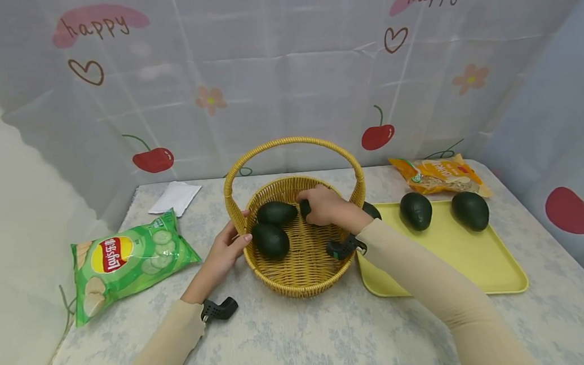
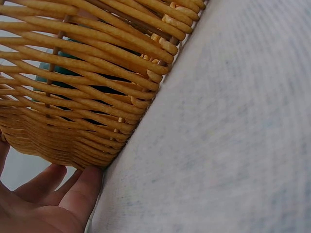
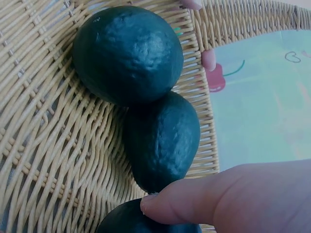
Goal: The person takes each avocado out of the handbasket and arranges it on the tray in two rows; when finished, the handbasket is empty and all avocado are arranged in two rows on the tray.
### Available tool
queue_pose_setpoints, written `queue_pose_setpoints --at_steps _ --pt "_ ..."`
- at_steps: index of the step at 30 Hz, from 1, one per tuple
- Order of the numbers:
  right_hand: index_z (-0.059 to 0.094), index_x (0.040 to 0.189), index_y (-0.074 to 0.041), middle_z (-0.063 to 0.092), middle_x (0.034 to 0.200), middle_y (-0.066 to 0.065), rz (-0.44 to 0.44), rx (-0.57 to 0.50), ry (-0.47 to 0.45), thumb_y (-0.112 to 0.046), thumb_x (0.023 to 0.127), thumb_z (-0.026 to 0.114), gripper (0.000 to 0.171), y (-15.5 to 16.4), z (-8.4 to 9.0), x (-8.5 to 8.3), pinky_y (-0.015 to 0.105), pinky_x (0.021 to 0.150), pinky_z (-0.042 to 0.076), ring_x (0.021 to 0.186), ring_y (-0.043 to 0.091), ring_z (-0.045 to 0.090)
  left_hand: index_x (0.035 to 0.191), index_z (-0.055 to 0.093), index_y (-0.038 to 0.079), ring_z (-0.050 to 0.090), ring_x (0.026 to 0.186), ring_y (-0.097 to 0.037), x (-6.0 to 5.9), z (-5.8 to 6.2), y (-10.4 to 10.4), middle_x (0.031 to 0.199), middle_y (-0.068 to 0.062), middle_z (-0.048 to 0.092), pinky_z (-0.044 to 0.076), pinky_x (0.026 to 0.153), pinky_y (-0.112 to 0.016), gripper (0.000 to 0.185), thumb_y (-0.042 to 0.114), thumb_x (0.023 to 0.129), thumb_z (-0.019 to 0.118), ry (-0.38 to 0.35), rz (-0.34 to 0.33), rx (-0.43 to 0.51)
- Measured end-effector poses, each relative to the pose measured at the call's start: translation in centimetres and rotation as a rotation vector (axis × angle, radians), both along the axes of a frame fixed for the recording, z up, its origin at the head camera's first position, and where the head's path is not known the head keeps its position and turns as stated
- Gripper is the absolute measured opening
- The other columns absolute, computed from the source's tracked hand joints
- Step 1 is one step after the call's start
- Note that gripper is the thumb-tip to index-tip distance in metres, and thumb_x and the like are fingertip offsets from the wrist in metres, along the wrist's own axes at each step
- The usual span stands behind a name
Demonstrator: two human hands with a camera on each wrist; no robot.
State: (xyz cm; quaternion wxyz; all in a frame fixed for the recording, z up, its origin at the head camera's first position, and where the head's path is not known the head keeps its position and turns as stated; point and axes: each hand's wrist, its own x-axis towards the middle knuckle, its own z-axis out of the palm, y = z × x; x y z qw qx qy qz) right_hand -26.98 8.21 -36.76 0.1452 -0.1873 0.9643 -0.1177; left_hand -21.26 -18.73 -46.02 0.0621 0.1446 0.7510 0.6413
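A yellow wicker basket (image 1: pixel 303 269) with a tall arched handle stands at the middle of the table. My left hand (image 1: pixel 222 256) holds its left side, thumb on the rim by the handle's base and fingers against the outer wall. Reaching over the right rim, my right hand (image 1: pixel 326 205) grips a dark green avocado (image 3: pixel 129 218) inside, at the back. The thumb lies on top of it in the right wrist view. Two more avocados lie in the basket's left half, one behind (image 1: pixel 276 213) and one nearer (image 1: pixel 271 241), touching each other.
Right of the basket lies a yellow tray (image 1: pixel 460 261) with avocados along its far side, one partly hidden by the right arm. An orange snack bag (image 1: pixel 439 176) is behind it. At left are a green chip bag (image 1: pixel 130 261) and a white packet (image 1: pixel 175 197).
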Motion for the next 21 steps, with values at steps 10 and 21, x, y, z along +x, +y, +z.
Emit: queue_pose_setpoints --at_steps 10,21 --pt "0.058 0.144 -0.016 0.057 0.140 0.019 0.049 -0.068 0.025 -0.013 0.095 0.067 0.050 0.5 1.0 1.5 0.039 0.084 0.049 0.125 0.034 0.051 0.161 0.032 0.018 0.047 0.137 -0.040 0.0 0.0 0.1 0.161 -0.021 0.038 0.055 0.092 -0.027 0.059 0.018 0.105 0.055 -0.003 0.000 0.005" --pt "0.059 0.144 -0.015 0.057 0.139 0.019 0.183 -0.154 0.024 -0.014 0.093 0.068 0.051 2.3 2.4 4.2 0.037 0.079 0.045 0.119 0.032 0.052 0.161 0.032 0.017 0.048 0.137 -0.040 0.0 0.0 0.0 0.161 -0.021 0.038 0.055 0.091 -0.027 0.059 0.018 0.106 0.054 0.000 -0.003 -0.001"
